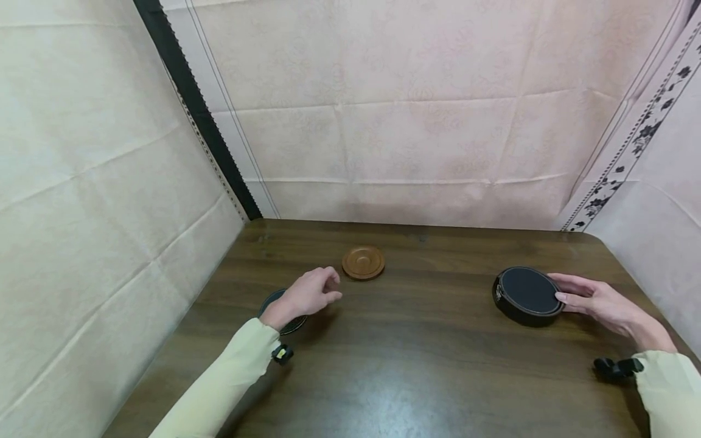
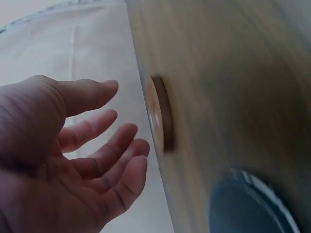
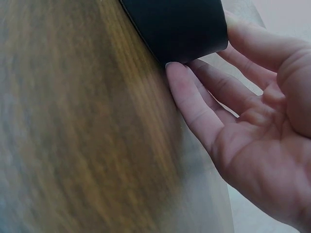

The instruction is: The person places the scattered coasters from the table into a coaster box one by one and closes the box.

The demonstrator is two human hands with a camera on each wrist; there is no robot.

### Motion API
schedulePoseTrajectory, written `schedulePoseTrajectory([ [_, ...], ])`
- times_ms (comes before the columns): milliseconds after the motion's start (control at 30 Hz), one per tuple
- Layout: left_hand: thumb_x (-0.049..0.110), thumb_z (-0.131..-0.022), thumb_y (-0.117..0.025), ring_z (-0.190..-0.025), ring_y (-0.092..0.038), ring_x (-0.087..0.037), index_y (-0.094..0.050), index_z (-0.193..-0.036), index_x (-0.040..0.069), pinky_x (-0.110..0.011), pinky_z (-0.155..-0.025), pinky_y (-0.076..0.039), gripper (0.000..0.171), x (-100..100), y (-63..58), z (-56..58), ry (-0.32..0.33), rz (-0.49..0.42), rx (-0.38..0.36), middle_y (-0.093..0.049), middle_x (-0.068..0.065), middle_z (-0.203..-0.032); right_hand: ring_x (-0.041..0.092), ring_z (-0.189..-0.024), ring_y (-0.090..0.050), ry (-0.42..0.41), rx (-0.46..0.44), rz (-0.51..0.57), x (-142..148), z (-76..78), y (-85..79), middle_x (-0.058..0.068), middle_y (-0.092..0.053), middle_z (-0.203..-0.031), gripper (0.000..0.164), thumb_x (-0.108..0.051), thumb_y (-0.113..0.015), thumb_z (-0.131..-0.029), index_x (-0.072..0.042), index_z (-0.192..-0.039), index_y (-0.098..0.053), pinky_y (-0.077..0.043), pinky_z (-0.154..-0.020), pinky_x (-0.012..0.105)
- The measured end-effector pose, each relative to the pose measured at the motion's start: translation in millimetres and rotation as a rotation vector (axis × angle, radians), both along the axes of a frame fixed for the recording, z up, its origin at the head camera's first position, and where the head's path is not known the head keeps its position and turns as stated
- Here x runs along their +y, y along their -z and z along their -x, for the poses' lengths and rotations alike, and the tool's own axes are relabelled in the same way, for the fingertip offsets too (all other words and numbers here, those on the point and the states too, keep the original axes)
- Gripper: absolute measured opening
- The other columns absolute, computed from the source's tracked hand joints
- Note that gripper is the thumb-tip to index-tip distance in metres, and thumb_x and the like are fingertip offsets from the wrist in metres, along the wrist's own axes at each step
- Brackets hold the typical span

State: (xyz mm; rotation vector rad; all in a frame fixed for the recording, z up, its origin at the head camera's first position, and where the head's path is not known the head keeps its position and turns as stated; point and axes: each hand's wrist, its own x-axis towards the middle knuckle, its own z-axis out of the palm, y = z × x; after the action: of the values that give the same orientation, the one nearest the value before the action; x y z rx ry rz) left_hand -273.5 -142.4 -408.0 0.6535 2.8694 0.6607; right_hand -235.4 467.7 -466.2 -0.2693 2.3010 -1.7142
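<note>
My left hand (image 1: 306, 295), fingers loosely bent and holding nothing, hovers over the left of the table. Under its wrist lies a round dark coaster (image 1: 292, 325) with a pale rim line, partly hidden by the hand. Just beyond the fingertips is a round brown wooden coaster (image 1: 364, 263), which stands edge-on in the left wrist view. On the right, a low round black case (image 1: 529, 291) with light lettering on its side sits on the table. My right hand (image 1: 602, 304) touches its right side, thumb at the top rim and fairly straight fingers (image 3: 187, 92) low along the wall.
Dark brown wood-grain table (image 1: 405, 365) under everything, its far edge against a pale cloth backdrop (image 1: 416, 134). More cloth hangs on the left (image 1: 98, 182) and right sides. A black strap piece (image 1: 617, 368) sits at the right wrist.
</note>
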Motion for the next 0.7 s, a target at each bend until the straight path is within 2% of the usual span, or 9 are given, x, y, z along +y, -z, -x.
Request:
schedulePoseTrajectory([
  [100,0.027,-0.092,-0.070,-0.103,-0.058,-0.022,-0.059,-0.117,0.012,-0.041,-0.089,-0.050,0.031,-18,3.2,-2.6,-0.045,0.058,0.006,-0.061,-0.007,-0.112,0.000,-0.104,-0.066,0.012,-0.007,-0.028,-1,0.1,-0.8,-0.027,-0.062,-0.120,0.054,-0.003,-0.053,-0.099,-0.006,-0.150,-0.034,-0.057,-0.082,0.025],
  [267,0.029,-0.092,-0.069,-0.116,-0.050,-0.030,-0.056,-0.123,0.011,-0.047,-0.094,-0.047,0.038,-46,6.7,-7.4,-0.103,0.130,-0.033,-0.056,-0.013,-0.123,-0.001,-0.104,-0.065,0.022,-0.009,-0.054,-2,-0.1,-1.5,-0.028,-0.061,-0.119,0.056,-0.005,-0.054,-0.099,-0.003,-0.150,-0.031,-0.057,-0.081,0.025],
  [400,0.029,-0.092,-0.069,-0.119,-0.044,-0.033,-0.053,-0.127,0.012,-0.050,-0.092,-0.046,0.041,-64,7.4,-8.5,-0.157,0.169,-0.064,-0.050,-0.015,-0.130,-0.001,-0.104,-0.065,0.022,-0.007,-0.057,-2,0.2,-1.3,-0.028,-0.061,-0.119,0.056,-0.005,-0.054,-0.099,-0.003,-0.150,-0.032,-0.057,-0.081,0.025],
  [567,0.030,-0.089,-0.073,-0.116,-0.042,-0.036,-0.051,-0.131,0.012,-0.053,-0.091,-0.046,0.050,-77,6.2,-7.8,-0.185,0.235,-0.084,-0.047,-0.020,-0.132,-0.001,-0.104,-0.065,0.015,0.007,-0.053,-1,0.3,-0.9,-0.028,-0.061,-0.120,0.055,-0.004,-0.054,-0.099,-0.005,-0.150,-0.033,-0.057,-0.081,0.025],
  [700,0.032,-0.088,-0.074,-0.118,-0.044,-0.039,-0.048,-0.137,0.010,-0.054,-0.092,-0.046,0.060,-80,9.5,-8.6,-0.174,0.288,-0.094,-0.047,-0.022,-0.132,-0.001,-0.104,-0.065,0.010,0.008,-0.046,-1,-0.2,-1.0,-0.028,-0.061,-0.120,0.055,-0.003,-0.054,-0.099,-0.006,-0.150,-0.034,-0.057,-0.081,0.025],
])
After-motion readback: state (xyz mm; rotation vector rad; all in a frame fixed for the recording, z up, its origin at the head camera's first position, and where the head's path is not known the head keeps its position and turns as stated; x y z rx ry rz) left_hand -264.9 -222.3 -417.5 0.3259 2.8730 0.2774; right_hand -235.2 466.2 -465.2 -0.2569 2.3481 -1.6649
